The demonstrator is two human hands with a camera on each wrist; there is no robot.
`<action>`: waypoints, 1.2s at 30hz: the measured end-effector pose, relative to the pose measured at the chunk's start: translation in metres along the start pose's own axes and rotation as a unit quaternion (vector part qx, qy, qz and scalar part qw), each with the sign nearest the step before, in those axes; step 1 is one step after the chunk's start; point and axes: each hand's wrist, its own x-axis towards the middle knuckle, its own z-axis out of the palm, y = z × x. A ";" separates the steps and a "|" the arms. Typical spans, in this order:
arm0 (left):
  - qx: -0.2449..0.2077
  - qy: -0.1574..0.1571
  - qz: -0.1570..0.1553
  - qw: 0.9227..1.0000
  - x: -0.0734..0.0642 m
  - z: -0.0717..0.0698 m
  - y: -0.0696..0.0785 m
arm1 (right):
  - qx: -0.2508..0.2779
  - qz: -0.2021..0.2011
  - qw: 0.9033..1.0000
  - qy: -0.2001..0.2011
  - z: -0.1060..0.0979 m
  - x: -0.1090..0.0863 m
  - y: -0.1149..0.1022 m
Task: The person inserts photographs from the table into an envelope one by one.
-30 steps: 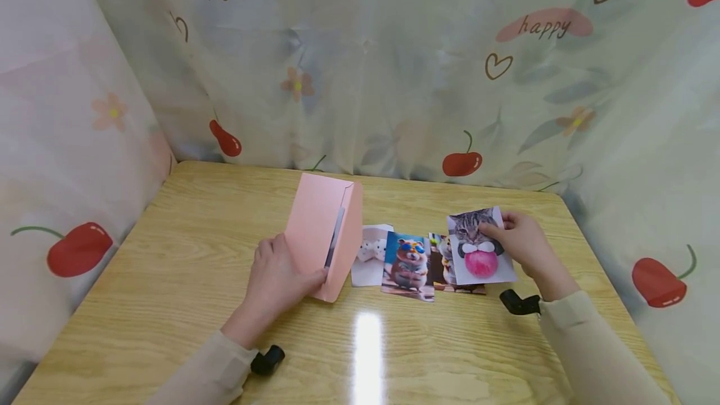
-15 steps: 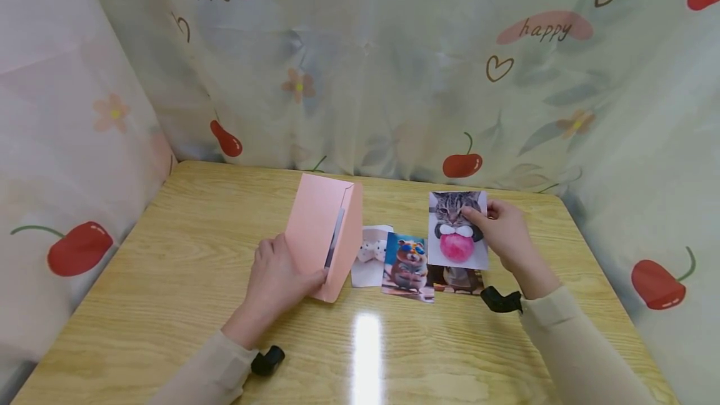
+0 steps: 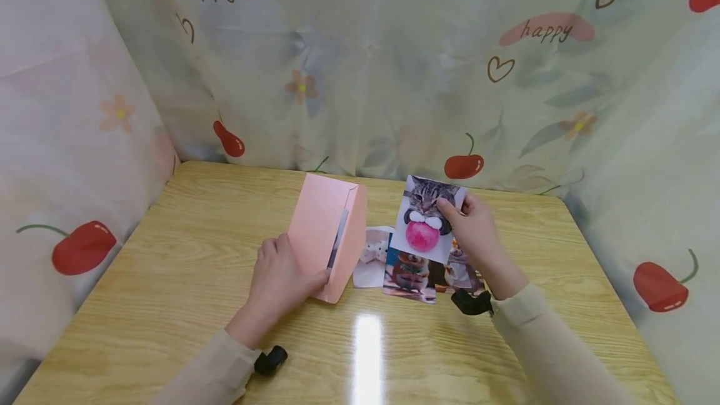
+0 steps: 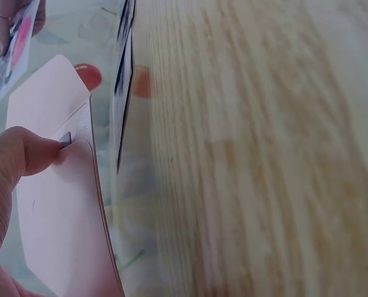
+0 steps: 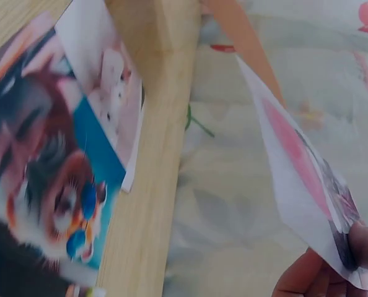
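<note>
My left hand grips a pink envelope tilted up off the table, its flap side facing right. The thumb presses at the envelope's opening, where a dark edge of something inside shows; the left wrist view has the envelope close up. Between thumb and fingers my right hand pinches a photo card of a cat with a pink ball, held in the air to the envelope's right. Below it lie a hamster card with sunglasses, a white card with pale dotted shapes and a darker animal card.
The cards overlap in a row on the wooden table. A curtain printed with cherries hangs behind the table's far edge and along both sides. A black device sits at the right wrist, another at the left.
My right hand has carried the cat card leftward and somewhat up, from above the darker card toward the envelope. The left hand and the envelope have stayed almost still.
</note>
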 end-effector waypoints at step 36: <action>0.062 0.045 0.061 0.995 -0.007 0.001 0.014 | 0.061 -0.132 0.985 0.096 0.090 -0.008 -0.011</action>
